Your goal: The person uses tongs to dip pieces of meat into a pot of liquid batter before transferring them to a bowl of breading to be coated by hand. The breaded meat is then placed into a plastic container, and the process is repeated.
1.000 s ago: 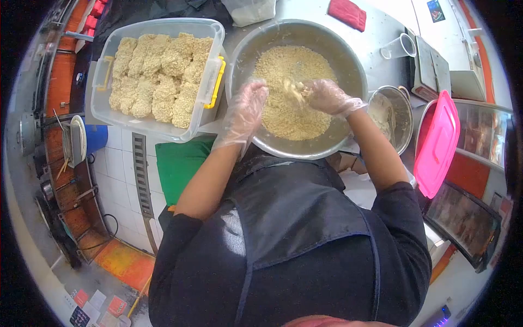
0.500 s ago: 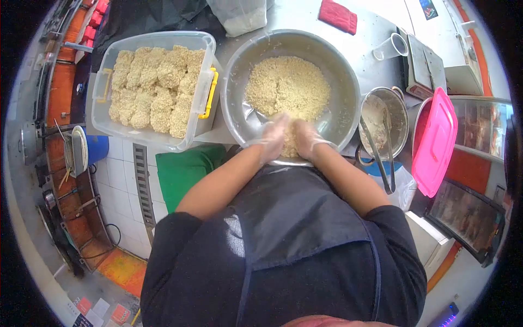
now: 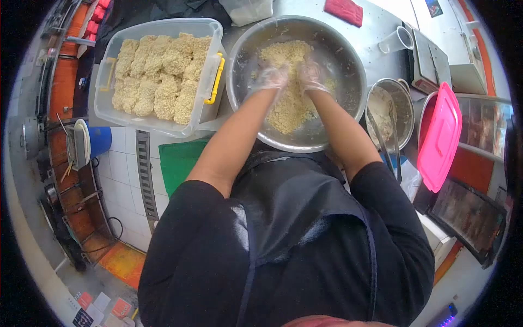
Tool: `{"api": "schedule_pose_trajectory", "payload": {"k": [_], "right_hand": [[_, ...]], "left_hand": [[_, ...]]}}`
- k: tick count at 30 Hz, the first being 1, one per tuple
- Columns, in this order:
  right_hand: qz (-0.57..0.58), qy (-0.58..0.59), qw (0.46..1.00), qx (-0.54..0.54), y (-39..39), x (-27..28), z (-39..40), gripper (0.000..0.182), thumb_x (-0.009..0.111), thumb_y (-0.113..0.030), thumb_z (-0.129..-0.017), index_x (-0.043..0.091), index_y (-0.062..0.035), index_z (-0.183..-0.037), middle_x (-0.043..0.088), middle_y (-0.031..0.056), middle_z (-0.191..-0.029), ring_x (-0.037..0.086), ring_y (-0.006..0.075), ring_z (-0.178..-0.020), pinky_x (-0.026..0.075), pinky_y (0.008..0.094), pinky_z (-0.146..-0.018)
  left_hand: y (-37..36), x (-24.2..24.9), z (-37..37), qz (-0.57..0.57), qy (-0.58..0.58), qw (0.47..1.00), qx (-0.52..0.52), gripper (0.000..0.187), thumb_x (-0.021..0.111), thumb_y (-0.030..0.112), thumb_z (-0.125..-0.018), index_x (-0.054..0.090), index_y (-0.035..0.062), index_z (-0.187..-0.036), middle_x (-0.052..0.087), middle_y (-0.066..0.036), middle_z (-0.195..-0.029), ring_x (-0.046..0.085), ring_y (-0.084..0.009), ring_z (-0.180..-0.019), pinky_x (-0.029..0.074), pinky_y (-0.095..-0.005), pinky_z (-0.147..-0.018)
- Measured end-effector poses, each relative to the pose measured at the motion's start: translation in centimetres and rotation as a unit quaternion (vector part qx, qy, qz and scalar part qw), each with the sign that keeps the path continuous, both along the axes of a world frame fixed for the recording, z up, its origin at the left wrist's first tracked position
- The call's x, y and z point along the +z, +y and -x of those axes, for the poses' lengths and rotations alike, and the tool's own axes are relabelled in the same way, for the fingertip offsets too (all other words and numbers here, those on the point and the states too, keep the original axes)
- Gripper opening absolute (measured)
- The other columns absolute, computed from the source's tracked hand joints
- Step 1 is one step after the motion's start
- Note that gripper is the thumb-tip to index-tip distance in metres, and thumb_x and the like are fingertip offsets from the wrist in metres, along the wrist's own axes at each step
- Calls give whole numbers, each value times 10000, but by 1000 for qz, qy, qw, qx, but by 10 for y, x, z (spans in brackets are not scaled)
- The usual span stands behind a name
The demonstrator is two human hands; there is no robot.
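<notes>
1. Flanking the crumb mound (image 3: 290, 111), the left hand (image 3: 274, 77) and right hand (image 3: 311, 75) sit about equally near it.
2. Its long axis runs near to far inside the metal bowl (image 3: 346, 82).
3. With blur, I cannot tell either hand's opening or hold.

a metal counter (image 3: 371, 53) bears a bowl (image 3: 348, 68), red cloth (image 3: 344, 12) and cup (image 3: 396, 41).

Between my left hand (image 3: 274, 77) and right hand (image 3: 312, 75), the crumbs (image 3: 289, 113) are pale yellow; the bowl (image 3: 347, 68) around is silver-grey. Further right, the lid (image 3: 440, 139) is bright pink.
</notes>
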State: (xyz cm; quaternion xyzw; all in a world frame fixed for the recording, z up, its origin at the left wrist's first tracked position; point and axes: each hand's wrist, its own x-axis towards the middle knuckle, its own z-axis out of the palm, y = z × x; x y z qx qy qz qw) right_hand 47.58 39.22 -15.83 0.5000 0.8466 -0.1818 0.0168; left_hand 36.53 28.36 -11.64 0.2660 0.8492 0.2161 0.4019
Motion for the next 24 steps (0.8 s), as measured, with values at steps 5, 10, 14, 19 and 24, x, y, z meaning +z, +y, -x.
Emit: {"api": "schedule_pose_trajectory", "payload": {"k": [5, 10, 14, 19, 24], "right_hand": [[45, 217, 975, -10, 19, -15, -38, 350, 469, -238, -1029, 736, -27, -1112, 721, 159, -1148, 688, 304, -1056, 534, 411, -956], [454, 280, 829, -169, 8, 66, -26, 258, 515, -141, -1008, 723, 0, -1066, 732, 149, -999, 685, 235, -837, 565, 377, -804], [562, 11, 824, -65, -59, 71, 4, 268, 494, -143, -1011, 702, 0, -1103, 724, 189, -1077, 717, 284, -951, 583, 426, -829], [655, 100, 749, -27, -25, 53, -2, 293, 507, -134, -998, 631, 37, -1201, 704, 211, -1121, 710, 312, -1009, 580, 445, -917], [612, 185, 748, -178, -5, 57, 34, 303, 478, -145, -1013, 617, 47, -1202, 694, 225, -1171, 696, 333, -1061, 561, 443, -973]], "left_hand": [[-31, 60, 5, 23, -196, 977, 81, 684, 405, 572, -1029, 463, 94, -1514, 526, -143, -1507, 482, -294, -1402, 328, -414, -1186], [-83, 23, 25, -378, -182, 907, -40, 465, 503, 402, -1058, 613, 92, -1386, 635, -150, -1372, 564, -232, -1304, 412, -331, -1092], [-109, 105, 18, -218, 8, 964, -153, 385, 518, 340, -1048, 671, 89, -1297, 687, -177, -1254, 633, -261, -1205, 461, -352, -1031], [-127, 92, 22, -309, 72, 915, -250, 327, 561, 301, -1013, 701, 84, -1213, 709, -192, -1165, 666, -372, -1109, 503, -426, -997], [-128, 87, 10, -310, 110, 894, -305, 293, 608, 266, -971, 724, 39, -1116, 719, -185, -1148, 667, -371, -1104, 509, -451, -995]]}}
